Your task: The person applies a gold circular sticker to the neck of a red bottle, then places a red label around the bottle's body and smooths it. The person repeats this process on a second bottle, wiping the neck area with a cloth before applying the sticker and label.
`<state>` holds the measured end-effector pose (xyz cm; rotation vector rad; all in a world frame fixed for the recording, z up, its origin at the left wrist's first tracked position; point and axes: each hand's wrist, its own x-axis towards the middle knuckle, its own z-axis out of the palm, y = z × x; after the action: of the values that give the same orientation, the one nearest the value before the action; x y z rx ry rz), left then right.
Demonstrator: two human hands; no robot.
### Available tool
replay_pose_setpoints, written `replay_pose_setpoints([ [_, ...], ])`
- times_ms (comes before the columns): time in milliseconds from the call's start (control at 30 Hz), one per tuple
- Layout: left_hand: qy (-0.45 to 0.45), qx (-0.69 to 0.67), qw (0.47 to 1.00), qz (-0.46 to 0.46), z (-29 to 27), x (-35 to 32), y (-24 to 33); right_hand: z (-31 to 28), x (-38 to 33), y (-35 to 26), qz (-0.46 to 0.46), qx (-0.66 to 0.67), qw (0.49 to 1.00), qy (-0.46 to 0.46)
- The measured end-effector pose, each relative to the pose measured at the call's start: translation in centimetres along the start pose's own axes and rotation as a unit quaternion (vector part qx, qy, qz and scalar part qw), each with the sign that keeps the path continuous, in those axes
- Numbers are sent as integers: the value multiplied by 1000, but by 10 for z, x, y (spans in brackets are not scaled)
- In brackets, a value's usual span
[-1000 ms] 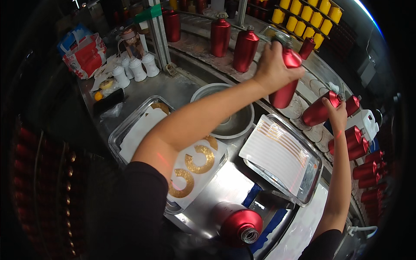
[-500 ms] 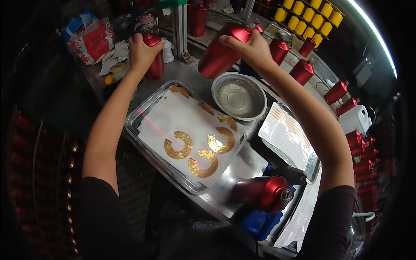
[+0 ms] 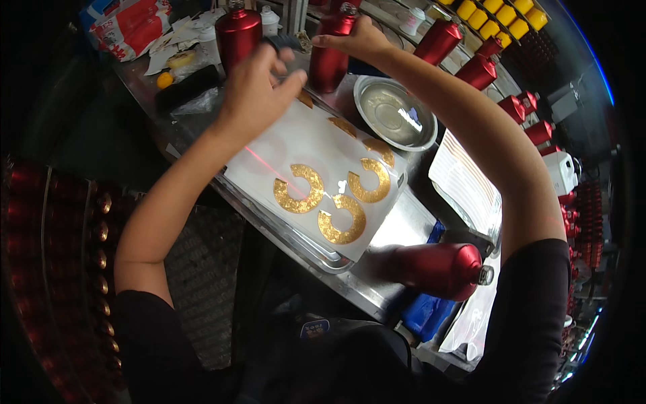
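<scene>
My right hand (image 3: 360,42) grips a glossy red bottle (image 3: 330,62) near its neck, beyond the tray. Smeared by motion, my left hand (image 3: 259,91) hovers over the tray's far left part, with a small black object (image 3: 282,42) at its fingertips; its kind is too blurred to tell. Another red bottle (image 3: 239,39) stands upright just beyond that hand. Below both hands, a white sheet (image 3: 269,219) on the metal tray (image 3: 319,259) carries several gold-flake arc pieces (image 3: 299,188). A red laser line crosses the sheet.
Right of the tray are a metal bowl (image 3: 393,111) of liquid and a striped white sheet (image 3: 464,178). A red bottle (image 3: 444,269) lies tilted near the front edge, by a blue cloth (image 3: 431,313). More red bottles (image 3: 441,40) line the back right. A red-and-white bag (image 3: 128,30) is far left.
My left hand has left the standing bottle and moved right, over the tray, with the black object. The bottle in my right hand has gone from tilted to nearly upright.
</scene>
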<state>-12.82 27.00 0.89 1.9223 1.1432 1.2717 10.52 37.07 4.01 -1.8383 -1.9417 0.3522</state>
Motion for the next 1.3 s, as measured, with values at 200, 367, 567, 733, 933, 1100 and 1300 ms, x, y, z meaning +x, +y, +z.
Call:
replay_pose_setpoints([
  [200, -283, 215, 931, -78, 7, -90, 30, -93, -88, -5, -21, -19, 999, -41],
  [367, -218, 327, 919, -47, -2, -112, 6, -164, -227, 54, -92, 47, 990, 94],
  [567, -123, 381, 911, -98, -10, -73, -45, -183, -416, 107, 99, 159, 961, 203],
  [733, -114, 397, 897, -156, 2, -64, -48, -148, -536, 102, 300, 271, 879, 253],
  [933, -132, 439, 852, -253, 10, -34, -59, -113, -580, 86, 338, 338, 841, 254],
  [1100, -76, 439, 880, -161, 8, -25, -87, -99, -564, 45, 300, 367, 850, 230],
  [1300, -49, 497, 866, -11, 5, -43, -69, -90, -558, 0, 264, 396, 872, 116],
])
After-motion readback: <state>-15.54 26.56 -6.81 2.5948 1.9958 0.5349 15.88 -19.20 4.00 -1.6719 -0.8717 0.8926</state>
